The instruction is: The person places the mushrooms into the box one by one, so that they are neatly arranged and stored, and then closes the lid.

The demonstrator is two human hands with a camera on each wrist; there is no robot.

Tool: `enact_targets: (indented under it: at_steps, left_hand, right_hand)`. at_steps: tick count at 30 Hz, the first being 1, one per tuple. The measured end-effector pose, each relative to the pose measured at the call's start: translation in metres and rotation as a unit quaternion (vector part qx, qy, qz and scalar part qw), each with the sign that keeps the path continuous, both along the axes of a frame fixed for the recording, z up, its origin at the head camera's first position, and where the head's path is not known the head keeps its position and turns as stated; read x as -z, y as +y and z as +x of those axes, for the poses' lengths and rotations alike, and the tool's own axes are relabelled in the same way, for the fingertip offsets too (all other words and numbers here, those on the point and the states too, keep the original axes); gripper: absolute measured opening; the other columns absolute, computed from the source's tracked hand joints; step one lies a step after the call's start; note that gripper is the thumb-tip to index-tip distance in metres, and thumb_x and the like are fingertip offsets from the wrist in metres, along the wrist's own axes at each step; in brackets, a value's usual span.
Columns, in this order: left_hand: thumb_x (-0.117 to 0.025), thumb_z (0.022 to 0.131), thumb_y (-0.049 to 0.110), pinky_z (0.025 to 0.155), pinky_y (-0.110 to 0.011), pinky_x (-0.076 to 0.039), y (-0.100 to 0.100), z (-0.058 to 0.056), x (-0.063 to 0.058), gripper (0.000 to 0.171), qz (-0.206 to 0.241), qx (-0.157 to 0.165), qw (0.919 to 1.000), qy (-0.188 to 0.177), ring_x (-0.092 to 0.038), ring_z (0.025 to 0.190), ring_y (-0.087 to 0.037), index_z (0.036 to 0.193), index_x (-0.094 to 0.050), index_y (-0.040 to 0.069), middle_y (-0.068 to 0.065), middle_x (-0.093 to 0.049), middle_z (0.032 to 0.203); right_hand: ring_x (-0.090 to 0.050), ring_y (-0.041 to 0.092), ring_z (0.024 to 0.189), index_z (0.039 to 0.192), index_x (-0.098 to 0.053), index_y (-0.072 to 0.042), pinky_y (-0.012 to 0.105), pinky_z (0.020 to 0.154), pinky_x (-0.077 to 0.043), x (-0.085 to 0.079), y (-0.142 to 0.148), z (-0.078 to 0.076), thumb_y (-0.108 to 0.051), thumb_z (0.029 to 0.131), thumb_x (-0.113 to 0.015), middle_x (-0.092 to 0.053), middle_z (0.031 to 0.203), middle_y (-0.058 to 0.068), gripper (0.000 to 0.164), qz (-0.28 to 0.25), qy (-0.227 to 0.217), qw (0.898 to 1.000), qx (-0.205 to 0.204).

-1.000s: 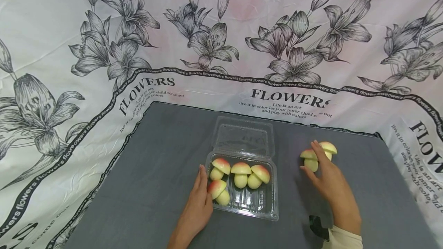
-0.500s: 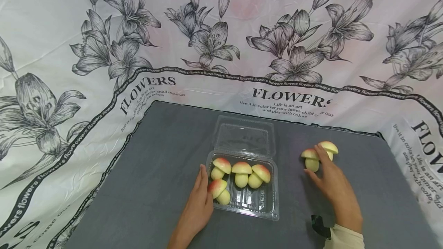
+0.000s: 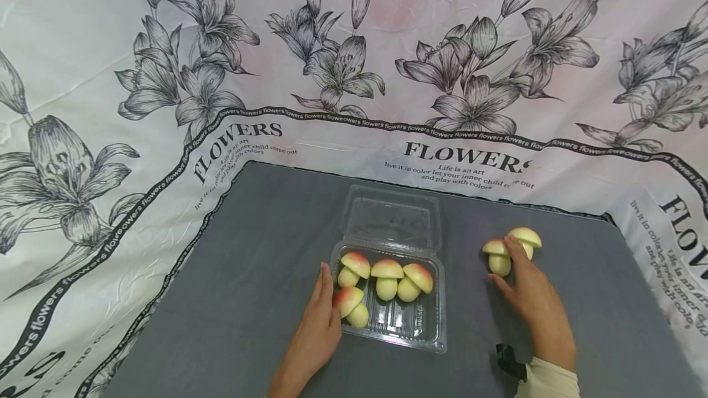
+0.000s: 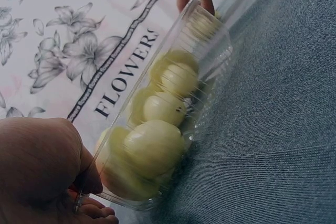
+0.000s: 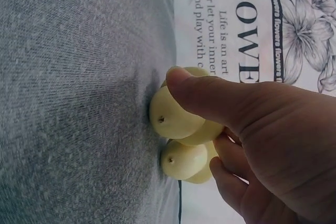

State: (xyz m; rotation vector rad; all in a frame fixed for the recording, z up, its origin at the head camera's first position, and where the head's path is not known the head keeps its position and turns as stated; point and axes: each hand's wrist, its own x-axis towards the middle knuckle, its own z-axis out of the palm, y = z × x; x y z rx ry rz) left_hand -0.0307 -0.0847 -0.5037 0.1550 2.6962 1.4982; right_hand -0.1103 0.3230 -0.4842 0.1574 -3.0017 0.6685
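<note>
A clear plastic clamshell container [image 3: 387, 336] stands on the grey tabletop, its lid [image 3: 391, 220] folded back. Inside are several pale yellow toy mushrooms [image 3: 386, 280] with reddish caps: two on the left side, two at the upper right. My left hand [image 3: 312, 330] holds the container's left rim, thumb and fingers on either side of it in the left wrist view. To the right, two more toy mushrooms stand side by side. My right hand [image 3: 533, 300] pinches the nearer one [image 5: 173, 114] between thumb and fingers; the other [image 3: 527, 239] is beside it, partly covered by the fingers.
A white cloth [image 3: 332, 146] printed with black lilies and lettering rises along the back and both sides of the grey tabletop [image 3: 249, 263]. A dark strap-like piece [image 3: 510, 361] sits at my right wrist, by the light sleeve [image 3: 547, 379].
My right hand has shifted slightly to the right, its fingers closing around the nearer toy mushroom. My left hand and the container stay in place.
</note>
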Motion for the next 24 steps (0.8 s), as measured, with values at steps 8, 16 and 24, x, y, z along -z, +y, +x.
enact_targets:
  at_steps: [8,16,24]
  left_hand:
    - [-0.041,0.106,-0.003,0.124,-0.057,-0.025,0.000,0.001,-0.001,0.070,-0.001,-0.003,1.0000,0.001,-0.009,0.161,-0.030,0.167,-0.007,-0.004,-0.019,-0.003,0.176]
    - [-0.041,0.106,-0.004,0.124,-0.057,-0.026,0.000,0.001,-0.002,0.070,0.001,-0.002,1.0000,-0.002,-0.009,0.161,-0.030,0.167,-0.006,-0.003,-0.018,-0.002,0.177]
    - [-0.041,0.106,-0.004,0.124,-0.057,-0.024,0.000,0.001,-0.002,0.071,0.002,0.000,1.0000,0.000,-0.008,0.161,-0.030,0.167,-0.006,-0.004,-0.019,-0.002,0.177]
  right_hand:
    - [-0.050,0.067,0.124,0.166,-0.025,-0.003,0.076,0.093,-0.042,0.000,0.001,-0.005,-0.016,0.097,-0.077,-0.036,0.162,0.033,0.087,-0.006,0.006,1.000,0.005]
    - [-0.061,0.064,0.107,0.161,-0.034,-0.003,0.071,0.080,-0.048,-0.001,-0.001,-0.011,-0.018,0.094,-0.081,-0.056,0.138,0.041,0.084,-0.003,0.000,1.000,0.017]
    - [-0.065,0.061,0.096,0.157,-0.036,-0.001,0.068,0.072,-0.049,0.000,-0.003,-0.016,-0.018,0.092,-0.082,-0.060,0.128,0.042,0.081,-0.003,-0.010,1.000,0.027]
